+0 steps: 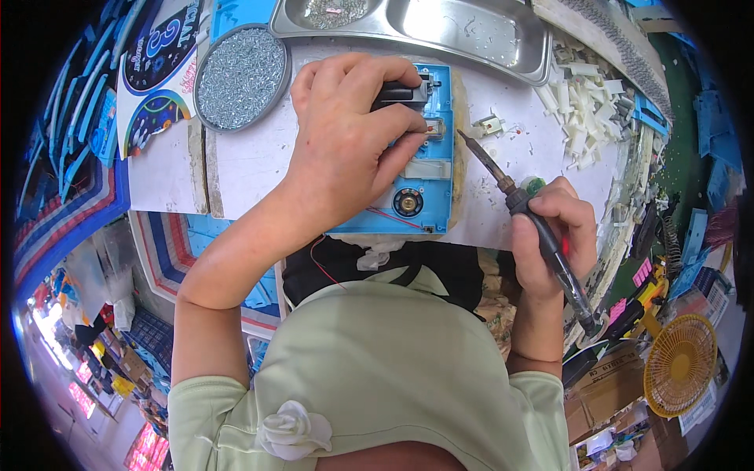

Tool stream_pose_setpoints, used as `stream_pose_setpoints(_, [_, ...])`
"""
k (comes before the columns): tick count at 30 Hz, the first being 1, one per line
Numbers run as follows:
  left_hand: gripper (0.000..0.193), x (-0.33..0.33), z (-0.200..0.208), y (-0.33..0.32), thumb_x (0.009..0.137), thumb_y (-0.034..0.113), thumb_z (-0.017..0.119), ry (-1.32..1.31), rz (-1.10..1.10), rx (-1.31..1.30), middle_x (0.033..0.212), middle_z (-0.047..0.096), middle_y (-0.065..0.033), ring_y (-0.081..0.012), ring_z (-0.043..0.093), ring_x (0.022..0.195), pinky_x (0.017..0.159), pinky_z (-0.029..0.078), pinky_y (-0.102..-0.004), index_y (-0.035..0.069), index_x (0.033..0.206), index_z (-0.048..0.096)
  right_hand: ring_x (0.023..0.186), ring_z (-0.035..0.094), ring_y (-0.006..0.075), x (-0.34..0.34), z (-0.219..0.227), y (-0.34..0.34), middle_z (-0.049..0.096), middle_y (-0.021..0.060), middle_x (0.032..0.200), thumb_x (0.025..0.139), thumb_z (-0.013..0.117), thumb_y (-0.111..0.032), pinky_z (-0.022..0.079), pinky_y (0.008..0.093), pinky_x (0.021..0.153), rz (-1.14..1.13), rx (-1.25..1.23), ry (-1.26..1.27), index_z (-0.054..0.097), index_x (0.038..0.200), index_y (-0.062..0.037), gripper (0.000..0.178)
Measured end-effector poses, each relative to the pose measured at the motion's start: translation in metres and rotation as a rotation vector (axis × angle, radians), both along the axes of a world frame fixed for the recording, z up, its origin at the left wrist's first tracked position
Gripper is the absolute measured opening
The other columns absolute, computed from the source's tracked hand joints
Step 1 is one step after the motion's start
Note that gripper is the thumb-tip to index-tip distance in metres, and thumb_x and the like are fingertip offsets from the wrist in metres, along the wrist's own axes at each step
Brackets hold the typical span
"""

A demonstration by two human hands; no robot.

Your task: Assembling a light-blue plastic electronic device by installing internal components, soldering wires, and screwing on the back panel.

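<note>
A blue plastic housing (440, 200) lies on the bench, fitted with a round speaker (408, 203), a white strip (428, 169) and a black part (402, 94). My left hand (345, 129) rests over its left side, fingers curled at the black part. Its thumb and a finger pinch together beside a small light-coloured part (434, 128); what they hold is too small to tell. In my right hand (561, 235) is a soldering iron (542, 231), its tip pointing up and left, just right of the housing. Thin red wire (397, 217) runs along the housing's lower part.
A round tray of small metal pieces (241, 77) stands at the left, with a steel compartment tray (471, 35) at the back. White plastic parts (585, 110) lie heaped on the right, near a small metal-and-white piece (489, 125). A yellow fan (680, 366) is at lower right.
</note>
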State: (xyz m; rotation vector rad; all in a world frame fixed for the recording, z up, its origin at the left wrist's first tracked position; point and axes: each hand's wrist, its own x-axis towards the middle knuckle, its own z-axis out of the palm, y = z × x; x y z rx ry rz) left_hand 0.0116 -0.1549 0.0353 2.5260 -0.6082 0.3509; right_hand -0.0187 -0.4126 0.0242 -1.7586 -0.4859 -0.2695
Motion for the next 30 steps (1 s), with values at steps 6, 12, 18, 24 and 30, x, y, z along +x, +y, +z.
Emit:
stream_pose_setpoints(6, [0.014,-0.0011,0.0026,-0.0028,0.072,0.013,0.08,0.008,0.012,0.015,0.122,0.061,-0.005,-0.0289,0.051,0.116,0.1,0.031,-0.0457,0.015,0.084,0.072,0.057,0.051,0.016,0.0008,-0.0028,0.0025,0.059,0.0067,0.069,0.076,0.079,-0.002,0.038,0.027,0.051,0.027,-0.028,-0.047,0.062,0.097,-0.001,0.027])
stream_pose_setpoints(12, [0.015,0.0001,0.0026,-0.0062,0.07,0.012,0.078,-0.004,0.018,0.037,0.121,0.061,-0.0051,-0.029,0.052,0.117,0.102,0.031,-0.0465,0.015,0.083,0.071,0.056,0.051,0.0165,0.0015,-0.0027,0.0054,0.059,0.0065,0.068,0.076,0.08,-0.003,0.038,0.0273,0.051,0.025,-0.059,-0.06,0.063,0.095,-0.0015,0.026])
stream_pose_setpoints(18, [0.014,0.0006,0.005,-0.0066,0.07,0.012,0.078,-0.009,0.015,0.067,0.12,0.062,-0.0047,-0.029,0.052,0.117,0.102,0.031,-0.0469,0.015,0.082,0.071,0.056,0.051,0.0162,0.003,-0.0022,0.0084,0.06,0.0065,0.068,0.076,0.08,-0.003,0.037,0.0271,0.05,0.028,-0.079,-0.059,0.063,0.095,-0.0016,0.025])
stream_pose_setpoints(24, [0.015,0.0009,0.0075,-0.0076,0.069,0.012,0.078,-0.011,0.014,0.077,0.119,0.062,-0.0045,-0.0285,0.053,0.115,0.101,0.032,-0.0467,0.015,0.082,0.071,0.056,0.051,0.0165,0.0032,-0.0007,0.0051,0.059,0.0071,0.068,0.075,0.08,-0.002,0.037,0.0272,0.05,0.042,-0.084,-0.07,0.063,0.095,-0.0016,0.026])
stream_pose_setpoints(30, [0.015,0.0013,0.0095,-0.0086,0.069,0.011,0.078,-0.008,0.013,0.099,0.119,0.062,-0.0042,-0.0279,0.054,0.114,0.1,0.032,-0.0459,0.015,0.082,0.071,0.056,0.052,0.0174,0.0027,-0.0011,0.0016,0.06,0.0073,0.069,0.075,0.08,-0.002,0.038,0.0274,0.05,-0.006,-0.072,-0.076,0.063,0.096,-0.0013,0.027])
